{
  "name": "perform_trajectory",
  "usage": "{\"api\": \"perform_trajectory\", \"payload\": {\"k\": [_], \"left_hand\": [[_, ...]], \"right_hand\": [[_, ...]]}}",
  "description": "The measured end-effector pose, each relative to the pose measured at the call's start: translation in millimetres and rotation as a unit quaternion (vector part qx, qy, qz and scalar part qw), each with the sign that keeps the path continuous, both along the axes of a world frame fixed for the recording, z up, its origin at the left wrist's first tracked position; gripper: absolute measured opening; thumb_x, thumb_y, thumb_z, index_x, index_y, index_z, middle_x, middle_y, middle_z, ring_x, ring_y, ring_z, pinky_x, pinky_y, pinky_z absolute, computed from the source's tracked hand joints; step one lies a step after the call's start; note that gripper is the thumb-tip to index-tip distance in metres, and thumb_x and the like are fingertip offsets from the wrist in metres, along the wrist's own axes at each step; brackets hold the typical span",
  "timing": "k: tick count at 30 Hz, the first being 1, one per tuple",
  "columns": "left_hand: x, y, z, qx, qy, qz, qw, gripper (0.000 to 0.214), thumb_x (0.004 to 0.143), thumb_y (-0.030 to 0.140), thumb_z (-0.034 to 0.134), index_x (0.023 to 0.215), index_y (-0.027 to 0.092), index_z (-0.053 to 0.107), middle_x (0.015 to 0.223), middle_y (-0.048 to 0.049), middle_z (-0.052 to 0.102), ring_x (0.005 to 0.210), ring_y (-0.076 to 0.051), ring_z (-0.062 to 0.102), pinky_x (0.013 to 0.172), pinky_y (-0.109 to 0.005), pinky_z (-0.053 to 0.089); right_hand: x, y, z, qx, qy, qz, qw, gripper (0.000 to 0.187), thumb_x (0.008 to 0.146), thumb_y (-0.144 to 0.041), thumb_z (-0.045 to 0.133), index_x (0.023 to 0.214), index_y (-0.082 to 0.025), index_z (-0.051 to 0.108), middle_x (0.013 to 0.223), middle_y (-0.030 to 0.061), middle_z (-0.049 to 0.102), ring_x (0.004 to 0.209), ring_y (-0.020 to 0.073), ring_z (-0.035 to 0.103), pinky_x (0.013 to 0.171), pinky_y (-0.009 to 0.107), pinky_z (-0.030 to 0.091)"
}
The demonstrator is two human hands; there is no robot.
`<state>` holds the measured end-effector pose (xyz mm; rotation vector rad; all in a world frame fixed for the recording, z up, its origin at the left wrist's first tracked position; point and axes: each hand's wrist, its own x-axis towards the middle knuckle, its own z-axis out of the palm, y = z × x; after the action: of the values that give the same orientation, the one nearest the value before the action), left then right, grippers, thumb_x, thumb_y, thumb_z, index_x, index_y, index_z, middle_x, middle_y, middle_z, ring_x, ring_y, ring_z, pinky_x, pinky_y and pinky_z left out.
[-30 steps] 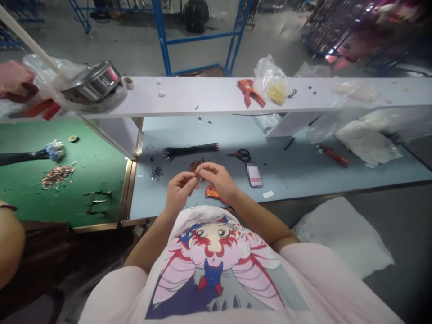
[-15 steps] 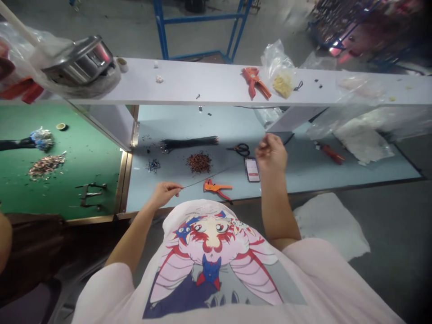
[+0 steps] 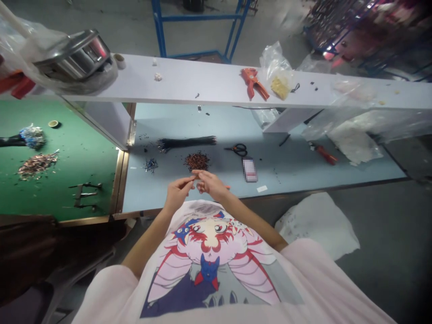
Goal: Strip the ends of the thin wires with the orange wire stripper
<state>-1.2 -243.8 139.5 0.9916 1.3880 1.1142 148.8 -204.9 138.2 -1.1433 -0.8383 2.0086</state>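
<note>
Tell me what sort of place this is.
It looks like a small wire-harness workshop, though that is a judgement from the benches: a bundle of black wires lies on the pale blue workbench, with an orange wire stripper on the shelf above and a heap of small copper-coloured pieces on a green mat.

Pale pink T-shirt [image 3: 101, 292] with a cartoon print [image 3: 209, 252] in red, pink, white and navy. Pale blue workbench top [image 3: 297, 173]. Green bench mat [image 3: 77, 121] with a brass-coloured edge strip [image 3: 119, 189]. Off-white shelf board [image 3: 189, 76]. Black bundle of wires [image 3: 185, 143] and reddish-brown heap of small pieces [image 3: 196, 162] on the blue; copper-toned heap of scraps [image 3: 37, 164] and blue-and-silver tangle [image 3: 32, 137] on the green. Orange-red wire strippers [image 3: 251, 83], black-handled scissors [image 3: 240, 149], red-handled pliers [image 3: 326, 154]. Yellow contents in a clear plastic bag [image 3: 275, 72]. Bright blue steel rack frame [image 3: 161, 27]. Grey floor [image 3: 381, 279] under a crumpled white sheet [image 3: 313, 225].
</note>
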Motion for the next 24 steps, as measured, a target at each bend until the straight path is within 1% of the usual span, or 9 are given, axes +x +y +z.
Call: {"api": "perform_trajectory", "payload": {"k": [3,6,8,10,13,16,19,21,24], "left_hand": [[7,-3,2.0,0.017,0.046,-0.017,0.999,0.030,0.074,0.036,0.063,0.092,0.013,0.070,0.071,-0.0054,0.070,0.059,-0.012,0.060,0.054,-0.022,0.046],[-2,-4,2.1,0.029,0.097,-0.055,0.993,0.027,0.077,0.034,0.060,0.092,0.014,0.070,0.076,-0.0066,0.072,0.074,-0.017,0.065,0.073,-0.029,0.049],[-10,-4,2.2,0.020,0.110,-0.081,0.990,0.026,0.077,0.034,0.060,0.091,0.015,0.070,0.076,-0.0061,0.073,0.080,-0.019,0.065,0.081,-0.031,0.048],[-18,-5,2.0,0.003,0.113,-0.093,0.989,0.025,0.075,0.036,0.061,0.087,0.016,0.070,0.076,-0.0057,0.073,0.081,-0.021,0.065,0.081,-0.032,0.047],[-25,-7,1.5,-0.006,0.123,-0.090,0.988,0.025,0.073,0.038,0.062,0.083,0.016,0.070,0.075,-0.0051,0.072,0.079,-0.021,0.065,0.081,-0.032,0.047],[-28,-8,1.7,0.004,0.139,-0.102,0.985,0.023,0.074,0.038,0.061,0.080,0.018,0.070,0.074,-0.0042,0.071,0.078,-0.020,0.064,0.079,-0.030,0.045],[-29,-8,2.4,0.017,0.154,-0.134,0.979,0.023,0.077,0.038,0.058,0.075,0.019,0.070,0.076,-0.0041,0.071,0.079,-0.020,0.062,0.078,-0.028,0.043],[-29,-8,2.1,0.023,0.160,-0.158,0.974,0.023,0.079,0.038,0.056,0.077,0.019,0.070,0.076,-0.0040,0.071,0.078,-0.019,0.062,0.077,-0.028,0.043],[-30,-9,-0.6,0.026,0.168,-0.177,0.969,0.024,0.079,0.036,0.054,0.089,0.019,0.069,0.072,-0.0027,0.069,0.075,-0.018,0.061,0.078,-0.028,0.042]], "right_hand": [[-6,6,7.9,0.051,-0.006,-0.032,0.998,0.030,0.069,-0.038,0.070,0.090,-0.017,0.068,0.083,0.0038,0.069,0.049,0.0056,0.050,0.042,0.018,0.039],[4,17,18.0,0.037,-0.022,-0.015,0.999,0.026,0.070,-0.034,0.070,0.087,-0.015,0.069,0.082,0.0051,0.068,0.056,0.0078,0.054,0.044,0.019,0.042],[13,24,24.0,0.022,-0.013,-0.021,0.999,0.024,0.073,-0.034,0.067,0.088,-0.015,0.069,0.082,0.0046,0.068,0.058,0.0084,0.055,0.046,0.019,0.043],[19,30,29.0,0.018,-0.004,-0.033,0.999,0.023,0.077,-0.035,0.063,0.089,-0.016,0.068,0.080,0.0040,0.067,0.057,0.0083,0.055,0.044,0.019,0.042],[28,39,33.2,0.027,0.000,-0.059,0.998,0.025,0.081,-0.037,0.060,0.088,-0.015,0.068,0.078,0.0041,0.067,0.056,0.0082,0.055,0.044,0.019,0.040],[36,45,32.8,0.039,-0.002,-0.083,0.996,0.026,0.082,-0.039,0.060,0.087,-0.014,0.068,0.076,0.0041,0.067,0.056,0.0080,0.055,0.046,0.019,0.041],[41,47,30.8,0.044,-0.001,-0.097,0.994,0.027,0.081,-0.039,0.061,0.086,-0.014,0.067,0.074,0.0036,0.067,0.055,0.0075,0.055,0.046,0.019,0.041],[41,47,30.3,0.043,-0.004,-0.106,0.993,0.027,0.080,-0.040,0.062,0.084,-0.013,0.067,0.071,0.0029,0.066,0.053,0.0069,0.054,0.045,0.019,0.040],[39,46,30.6,0.042,-0.012,-0.110,0.993,0.027,0.081,-0.040,0.062,0.080,-0.013,0.066,0.065,0.0017,0.064,0.049,0.0060,0.053,0.045,0.018,0.039]]}}
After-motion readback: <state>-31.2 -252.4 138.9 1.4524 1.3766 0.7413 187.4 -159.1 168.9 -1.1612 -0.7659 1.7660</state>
